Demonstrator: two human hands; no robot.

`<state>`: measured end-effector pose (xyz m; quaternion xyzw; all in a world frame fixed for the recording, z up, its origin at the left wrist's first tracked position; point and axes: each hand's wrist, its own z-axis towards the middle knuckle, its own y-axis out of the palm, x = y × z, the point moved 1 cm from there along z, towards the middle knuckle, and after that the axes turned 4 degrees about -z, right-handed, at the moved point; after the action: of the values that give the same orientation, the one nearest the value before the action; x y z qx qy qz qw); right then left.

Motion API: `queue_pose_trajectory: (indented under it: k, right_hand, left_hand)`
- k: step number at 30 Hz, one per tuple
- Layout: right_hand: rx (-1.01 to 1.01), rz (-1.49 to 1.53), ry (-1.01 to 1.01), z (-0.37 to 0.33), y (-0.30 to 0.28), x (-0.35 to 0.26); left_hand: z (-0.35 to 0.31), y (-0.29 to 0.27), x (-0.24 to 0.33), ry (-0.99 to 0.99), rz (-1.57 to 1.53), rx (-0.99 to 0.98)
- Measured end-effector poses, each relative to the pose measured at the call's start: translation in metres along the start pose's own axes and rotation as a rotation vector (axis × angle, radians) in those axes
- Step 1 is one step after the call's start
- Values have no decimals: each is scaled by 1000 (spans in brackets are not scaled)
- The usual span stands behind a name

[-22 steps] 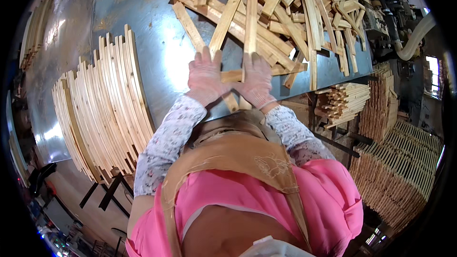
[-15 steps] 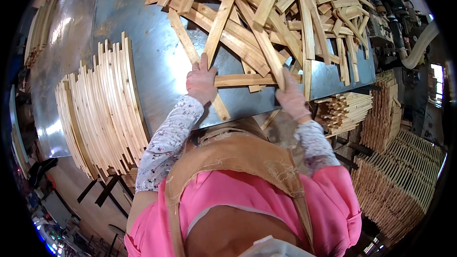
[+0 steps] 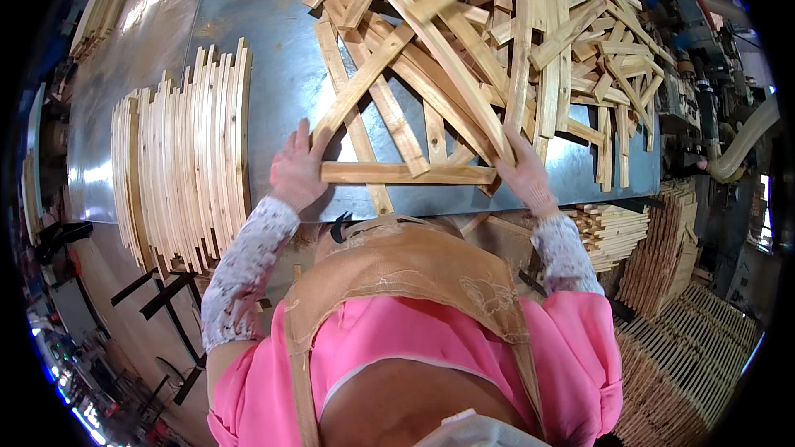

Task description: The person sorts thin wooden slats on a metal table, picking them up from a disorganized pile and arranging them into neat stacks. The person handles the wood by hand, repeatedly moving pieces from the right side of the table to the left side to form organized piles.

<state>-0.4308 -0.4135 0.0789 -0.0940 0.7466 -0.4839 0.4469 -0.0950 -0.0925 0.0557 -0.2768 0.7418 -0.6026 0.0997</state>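
My left hand (image 3: pixel 296 172) is closed at the lower end of a slanting wooden strip (image 3: pixel 364 84), its index finger stretched along the edge. My right hand (image 3: pixel 527 178) grips the lower end of another wooden strip (image 3: pixel 451 70) that slants up to the left. Between my hands a shorter wooden strip (image 3: pixel 406 173) lies crosswise, its ends close to both; whether either hand also holds it, I cannot tell. Beyond them a loose pile of wooden strips (image 3: pixel 542 37) spreads over the metal table (image 3: pixel 277 74).
At the left, a row of wooden strips (image 3: pixel 186 157) lies side by side on the table. Stacked wood (image 3: pixel 609 236) stands below the table's right edge, with larger stacks (image 3: pixel 687 356) further right. Machinery with a pale hose (image 3: pixel 745 141) is at the far right.
My left hand has moved left and toward me, swinging the slanting strip's lower end outward. My right hand has shifted slightly right with its strip. The view has shifted a little too.
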Motion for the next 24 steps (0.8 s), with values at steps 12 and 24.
queue_pose_trajectory:
  k: [12,24]
  right_hand:
    - [-288,1072,444,214,31,-31]
    - [-674,868,327,90,40,-111]
  left_hand:
    - [-94,-84,-56,-126,-49,-180]
    - [-337,58,-132,-709,-448,77]
